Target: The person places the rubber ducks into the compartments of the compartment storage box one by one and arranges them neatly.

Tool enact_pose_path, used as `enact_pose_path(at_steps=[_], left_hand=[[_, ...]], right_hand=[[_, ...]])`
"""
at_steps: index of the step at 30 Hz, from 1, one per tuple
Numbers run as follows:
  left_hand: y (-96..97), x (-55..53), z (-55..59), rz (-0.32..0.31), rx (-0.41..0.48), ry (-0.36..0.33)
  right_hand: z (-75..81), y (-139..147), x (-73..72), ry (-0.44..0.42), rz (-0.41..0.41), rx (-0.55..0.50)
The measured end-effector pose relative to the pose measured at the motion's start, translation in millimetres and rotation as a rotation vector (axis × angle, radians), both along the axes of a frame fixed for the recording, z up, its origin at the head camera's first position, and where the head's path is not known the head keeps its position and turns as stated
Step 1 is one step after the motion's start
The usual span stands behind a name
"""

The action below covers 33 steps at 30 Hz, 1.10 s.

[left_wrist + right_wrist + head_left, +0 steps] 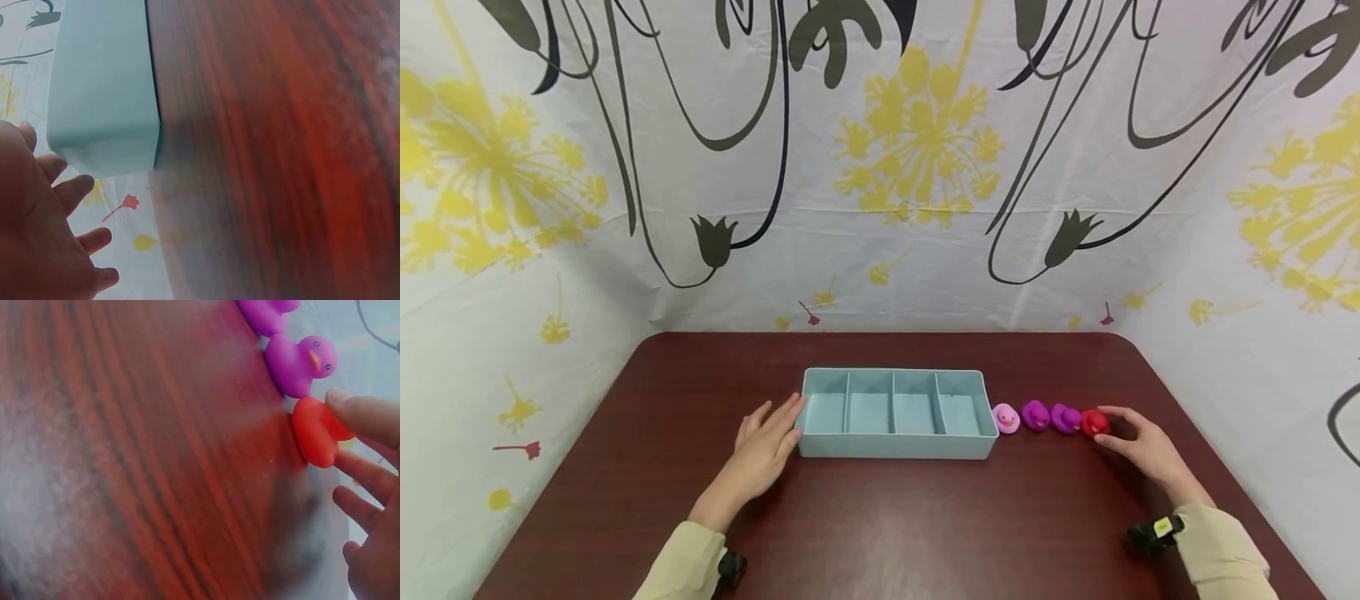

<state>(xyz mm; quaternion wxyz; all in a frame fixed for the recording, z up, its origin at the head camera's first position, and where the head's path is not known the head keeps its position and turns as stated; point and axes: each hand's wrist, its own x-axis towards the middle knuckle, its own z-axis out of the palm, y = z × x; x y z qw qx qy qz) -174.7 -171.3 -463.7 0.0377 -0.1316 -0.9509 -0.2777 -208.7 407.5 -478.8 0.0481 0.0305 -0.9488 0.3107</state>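
Observation:
A pale blue tray (898,447) with several compartments in a row lies on the table. At its left end my left hand (763,450) rests with fingers extended, the fingertips against the tray's side. To the right of the tray runs a row of small rubber ducks: a pink duck (1006,419), a purple duck (1036,416), another purple duck (1065,419) and a red duck (1094,423). My right hand (1152,454) pinches the red duck between thumb and forefinger. In the right wrist view, the thumb covers part of the red duck (315,434).
The dark red-brown wooden table (895,525) has rounded far corners. A white cloth (910,283) with yellow and grey plant prints hangs behind it and along both sides. Each wrist wears a black band below a beige sleeve (1221,550).

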Motion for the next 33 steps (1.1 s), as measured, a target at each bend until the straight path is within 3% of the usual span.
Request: enact_pose_path(at_steps=[15, 26, 33], left_hand=[[-0.4, 1.6, 0.3, 0.032, -0.004, -0.04], [-1.0, 1.1, 0.7, 0.043, -0.002, -0.09], [-2.0, 1.2, -0.7, 0.041, -0.012, -0.078]], right_hand=[[-12.3, -0.9, 0.5, 0.043, -0.073, 0.015], [-8.9, -9.4, -2.5, 0.034, -0.086, -0.002], [-5.1, -8.9, 1.9, 0.034, -0.109, -0.002]])
